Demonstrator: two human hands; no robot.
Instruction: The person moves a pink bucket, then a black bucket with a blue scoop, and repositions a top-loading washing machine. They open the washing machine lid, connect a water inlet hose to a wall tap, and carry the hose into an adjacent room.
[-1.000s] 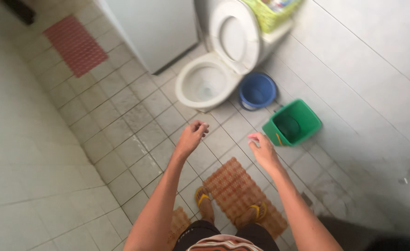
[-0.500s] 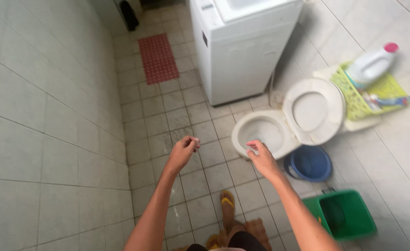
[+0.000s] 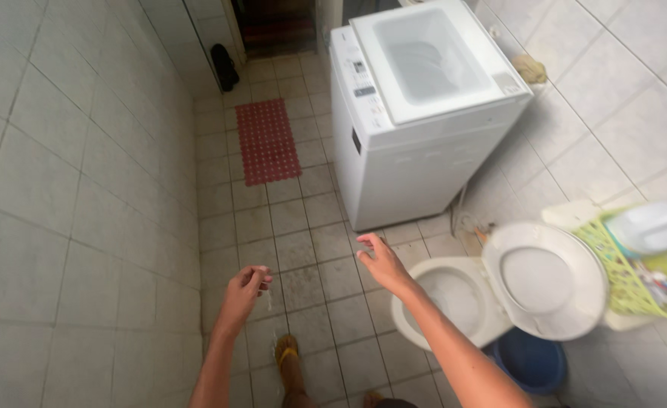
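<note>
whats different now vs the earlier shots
The view has swung from the green bucket and blue bucket towards the washing machine, now in full view; the green bucket is gone from sight. The left hand and right hand stay raised and empty. The toilet lid stays up.

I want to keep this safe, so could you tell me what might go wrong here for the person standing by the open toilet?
The tiled floor looks damp and patchy, so the sandalled foot might slip. The left hand seems to pinch something small that could drop. The right hand hangs close to the open toilet bowl.
</note>
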